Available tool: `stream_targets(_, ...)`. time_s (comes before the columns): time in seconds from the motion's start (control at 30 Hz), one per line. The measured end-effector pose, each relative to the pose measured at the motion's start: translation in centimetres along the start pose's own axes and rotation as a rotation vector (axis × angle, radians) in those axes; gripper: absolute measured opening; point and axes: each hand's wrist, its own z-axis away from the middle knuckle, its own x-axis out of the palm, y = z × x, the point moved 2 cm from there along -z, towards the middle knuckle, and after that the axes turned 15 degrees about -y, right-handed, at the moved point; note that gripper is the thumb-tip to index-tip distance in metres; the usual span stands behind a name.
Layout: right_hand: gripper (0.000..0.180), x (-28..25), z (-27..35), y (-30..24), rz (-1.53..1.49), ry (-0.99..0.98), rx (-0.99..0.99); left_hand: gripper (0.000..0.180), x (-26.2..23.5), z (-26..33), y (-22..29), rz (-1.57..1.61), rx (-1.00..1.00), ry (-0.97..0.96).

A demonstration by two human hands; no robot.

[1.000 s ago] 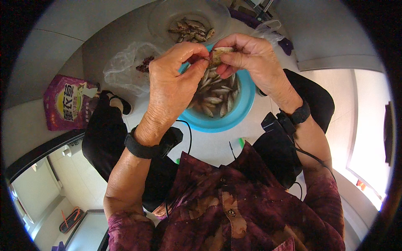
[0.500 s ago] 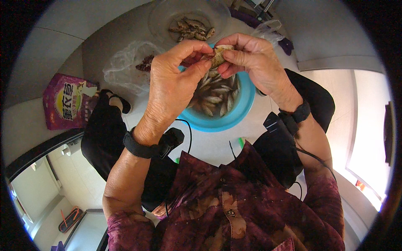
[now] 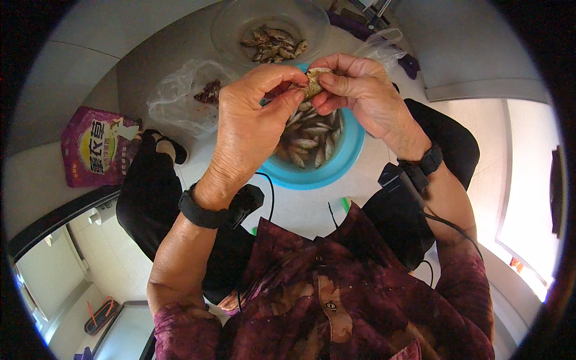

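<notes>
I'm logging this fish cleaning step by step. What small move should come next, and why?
Probably a pinch and pull with the left hand at the small silvery fish. The right hand grips that fish above the blue plastic basin, and the left fingertips already press against it.

Bare floor lies open at 6 o'clock of the blue basin. The clear bowl blocks 12 o'clock, the plastic bag 10 o'clock; knees flank 3 and 9 o'clock.
</notes>
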Motion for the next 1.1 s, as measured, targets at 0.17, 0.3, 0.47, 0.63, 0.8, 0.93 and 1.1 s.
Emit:
stream_targets(0.17,0.022,-0.1,0.0,0.4,-0.016,0.016,0.024,0.018,0.1,0.1,-0.2,-0.082,0.001,0.007)
stream_targets(0.3,0.022,-0.2,-0.1,0.7,-0.033,0.020,0.018,0.017,0.1,0.2,-0.1,-0.089,-0.020,0.008)
stream_targets(0.47,0.023,-0.3,-0.1,1.1,-0.081,0.028,0.024,0.015,0.1,0.1,-0.2,-0.132,-0.014,0.010)
stream_targets(0.63,0.023,-0.3,-0.1,1.5,-0.140,0.040,0.036,0.015,0.2,0.1,-0.2,-0.151,-0.034,0.008)
stream_targets(0.8,0.023,-0.2,0.0,1.7,-0.151,0.035,0.020,0.016,0.3,0.2,-0.2,-0.151,-0.039,0.031)
stream_targets(0.93,0.024,-0.2,0.1,1.7,-0.158,0.020,0.001,0.017,0.3,0.3,-0.3,-0.126,-0.054,0.026)
stream_targets(1.1,0.024,-0.1,0.1,1.8,-0.156,0.015,-0.007,0.013,0.6,0.2,-0.5,-0.090,0.018,0.081)
